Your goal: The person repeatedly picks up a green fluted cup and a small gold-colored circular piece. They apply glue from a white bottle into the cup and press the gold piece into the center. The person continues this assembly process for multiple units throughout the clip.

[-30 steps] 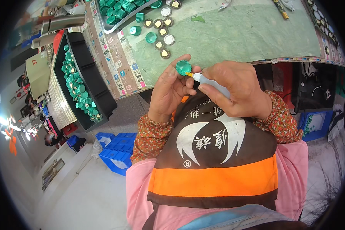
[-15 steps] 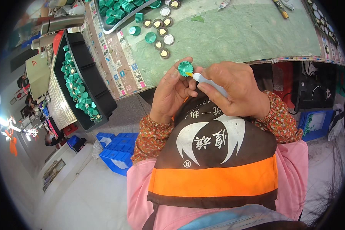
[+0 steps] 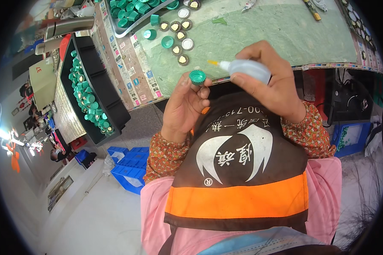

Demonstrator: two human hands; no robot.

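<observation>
Between the thumb and fingers of my left hand is a small green fluted cup, its hollow side facing up. My right hand is closed around a translucent squeeze bottle with a yellow nozzle tip, which points left over the table edge, apart from the cup. On the green mat ahead lie several small dark scalloped pieces with cream centres, a white round piece and a loose green cup.
A clear tray heaped with green cups stands at the table's far left. Left of the table, a black crate holds many more. Blue crates sit on the floor at left. A yellow-and-black pen-like stick lies on the mat's far right.
My right hand has drawn the squeeze bottle up and right, its tip leaving the green cup. My left hand has shifted slightly left and down with the cup.
</observation>
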